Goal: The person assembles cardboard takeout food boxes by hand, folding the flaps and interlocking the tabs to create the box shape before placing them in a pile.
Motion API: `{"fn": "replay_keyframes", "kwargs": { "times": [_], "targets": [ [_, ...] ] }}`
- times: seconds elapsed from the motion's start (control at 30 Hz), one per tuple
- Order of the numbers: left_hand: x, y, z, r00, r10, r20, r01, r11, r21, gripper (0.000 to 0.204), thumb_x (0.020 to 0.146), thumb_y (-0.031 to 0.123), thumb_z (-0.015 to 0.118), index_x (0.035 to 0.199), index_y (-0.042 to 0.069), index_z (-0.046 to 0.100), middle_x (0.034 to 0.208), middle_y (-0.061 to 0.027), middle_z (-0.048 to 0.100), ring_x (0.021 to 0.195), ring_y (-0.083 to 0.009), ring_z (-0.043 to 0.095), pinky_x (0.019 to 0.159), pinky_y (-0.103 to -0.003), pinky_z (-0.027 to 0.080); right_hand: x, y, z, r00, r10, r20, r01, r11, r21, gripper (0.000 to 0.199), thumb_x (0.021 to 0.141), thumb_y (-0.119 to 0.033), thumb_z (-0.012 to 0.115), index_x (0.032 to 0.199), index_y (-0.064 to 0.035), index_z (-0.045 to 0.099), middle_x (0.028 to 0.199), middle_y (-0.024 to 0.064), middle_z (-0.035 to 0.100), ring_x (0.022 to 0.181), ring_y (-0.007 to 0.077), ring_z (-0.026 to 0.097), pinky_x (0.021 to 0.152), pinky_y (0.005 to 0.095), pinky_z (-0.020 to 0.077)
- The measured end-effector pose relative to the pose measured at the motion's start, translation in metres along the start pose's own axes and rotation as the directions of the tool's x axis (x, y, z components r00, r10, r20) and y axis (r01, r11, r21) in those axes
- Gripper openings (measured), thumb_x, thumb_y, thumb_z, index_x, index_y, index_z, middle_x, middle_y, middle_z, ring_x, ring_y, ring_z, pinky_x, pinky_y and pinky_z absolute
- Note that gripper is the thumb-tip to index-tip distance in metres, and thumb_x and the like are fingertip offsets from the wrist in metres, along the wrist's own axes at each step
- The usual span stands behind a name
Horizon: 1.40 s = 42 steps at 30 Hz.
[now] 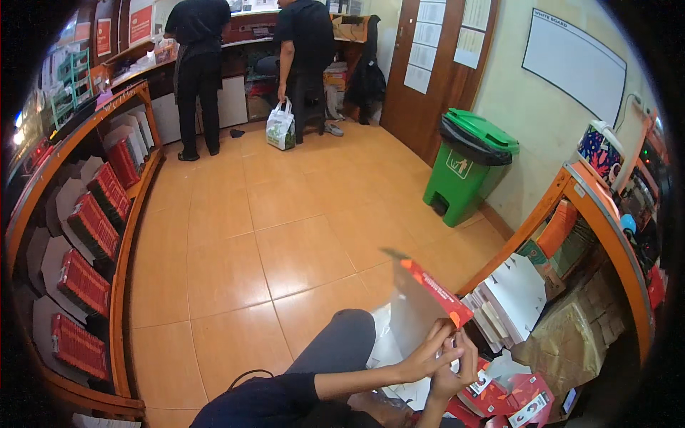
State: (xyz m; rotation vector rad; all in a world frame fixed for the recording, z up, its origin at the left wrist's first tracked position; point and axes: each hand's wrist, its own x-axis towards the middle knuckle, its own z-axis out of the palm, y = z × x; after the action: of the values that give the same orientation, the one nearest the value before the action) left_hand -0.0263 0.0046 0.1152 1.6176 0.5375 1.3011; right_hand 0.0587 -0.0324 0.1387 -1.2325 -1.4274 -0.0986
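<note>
In front of my knee I hold up a partly folded cardboard box (417, 314), with a plain pale panel and a red printed edge. My left hand (427, 354) is closed on its near corner. My right hand (460, 362) meets it there, fingers bent and pressed against the same corner. The fingers overlap, so the exact grip of each is partly hidden. Below my hands lie several red printed box pieces (492, 396) with white labels. White flat cardboard sheets (510, 299) are stacked just right of the box.
On the left, an orange-edged shelf (135, 285) carries stacks of red folded boxes (82, 346). A green pedal bin (460, 171) stands by the right wall. An orange-framed table (606, 235) is at my right. Two people (200, 64) stand at the far counter, one holding a white bag (281, 127).
</note>
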Motion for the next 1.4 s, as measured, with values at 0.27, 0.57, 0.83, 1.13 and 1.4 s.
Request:
{"fn": "replay_keyframes", "kwargs": {
  "times": [0.27,0.57,0.83,1.13,1.4],
  "targets": [
    [0.008,0.0,-0.012,0.991,0.001,-0.137,0.001,1.0,0.012,0.03,0.1,0.014,0.046,0.123,-0.004,0.055,0.122,-0.0149,0.053,0.11,-0.0256,0.054,0.088,-0.033,0.046,0.0,-0.003,-0.001,0.999,0.03,-0.036,-0.028,0.998,0.058,0.011,0.077,0.009,0.064,0.086,0.0033,0.066,0.083,0.0113,0.059,0.067,0.0205,0.059,0.056,0.026,0.0499],
    [0.015,-0.015,-0.041,0.917,-0.144,-0.372,0.18,0.982,0.062,0.036,0.092,0.009,0.057,0.126,-0.002,0.051,0.119,-0.017,0.055,0.105,-0.0256,0.06,0.086,-0.031,0.048,0.013,-0.018,-0.014,0.969,0.019,0.248,0.048,0.964,-0.261,0.036,0.073,0.001,0.07,0.108,-0.0084,0.07,0.096,0.0156,0.058,0.087,0.0296,0.056,0.078,0.04,0.0468],
    [-0.008,-0.017,0.007,0.893,-0.221,-0.392,0.104,0.949,-0.297,0.024,0.096,0.016,0.062,0.111,-0.003,0.061,0.091,-0.0049,0.066,0.081,-0.0088,0.061,0.071,-0.025,0.051,0.014,-0.013,-0.014,0.987,0.004,0.162,0.016,0.993,-0.118,0.032,0.074,0.009,0.066,0.105,0.0022,0.069,0.079,0.0129,0.062,0.065,0.023,0.061,0.056,0.0325,0.0498],
    [-0.01,-0.021,-0.015,0.951,-0.075,-0.3,0.125,0.98,0.153,0.019,0.091,0.012,0.065,0.098,-0.004,0.061,0.084,-0.017,0.059,0.072,-0.0201,0.059,0.059,-0.033,0.045,0.012,-0.023,-0.014,0.988,0.058,0.14,-0.052,0.998,-0.048,0.019,0.079,0.007,0.064,0.097,0.0032,0.069,0.082,0.0113,0.063,0.068,0.0208,0.061,0.059,0.0283,0.0506],
    [-0.021,-0.027,-0.027,0.952,0.289,0.104,-0.307,0.898,0.315,0.043,0.078,-0.006,0.06,0.121,-0.001,0.057,0.118,-0.0208,0.054,0.115,-0.0396,0.054,0.098,-0.047,0.046,0.032,-0.052,-0.029,0.971,-0.118,0.208,0.153,0.976,-0.157,0.071,0.081,-0.02,0.075,0.14,0.0006,0.041,0.121,0.0222,0.053,0.113,0.0371,0.053,0.095,0.0442,0.0439]
  ]
}}
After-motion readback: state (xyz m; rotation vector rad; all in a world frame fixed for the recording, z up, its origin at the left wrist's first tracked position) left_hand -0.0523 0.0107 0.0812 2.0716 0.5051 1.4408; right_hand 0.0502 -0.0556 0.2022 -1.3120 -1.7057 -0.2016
